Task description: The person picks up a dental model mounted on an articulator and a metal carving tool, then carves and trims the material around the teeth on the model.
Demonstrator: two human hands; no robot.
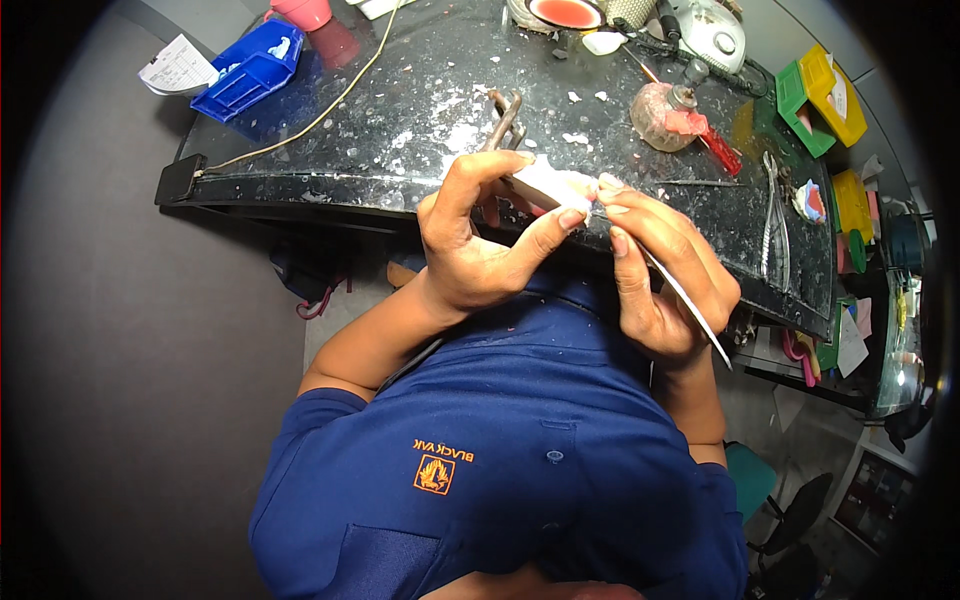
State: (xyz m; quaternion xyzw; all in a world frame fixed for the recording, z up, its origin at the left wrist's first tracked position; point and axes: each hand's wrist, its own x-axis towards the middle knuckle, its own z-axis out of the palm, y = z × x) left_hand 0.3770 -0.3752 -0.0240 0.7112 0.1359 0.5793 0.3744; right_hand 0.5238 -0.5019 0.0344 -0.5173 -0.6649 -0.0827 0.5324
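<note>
My left hand (470, 240) grips a white block, seemingly plaster, (540, 185) with some pink on it, between thumb and fingers above the front edge of the black bench (370, 195). My right hand (670, 280) is closed on a long thin metal tool (690, 305), its fingertips close to the block's right end; the tool's tip is hidden there. Just beyond the block lies a metal hand tool (505, 115). To the right sit a round plaster piece with pink on it (655, 115), a red-handled tool (718, 148) and long metal forceps or pliers (770, 220).
At the back left are a blue bin (245, 80), a pink cup (300, 15) and a cord (330, 110). A bowl with red contents (565, 12) and a white appliance (710, 35) stand at the back. Yellow and green bins (830, 95) line the right; a chair (750, 480) stands behind.
</note>
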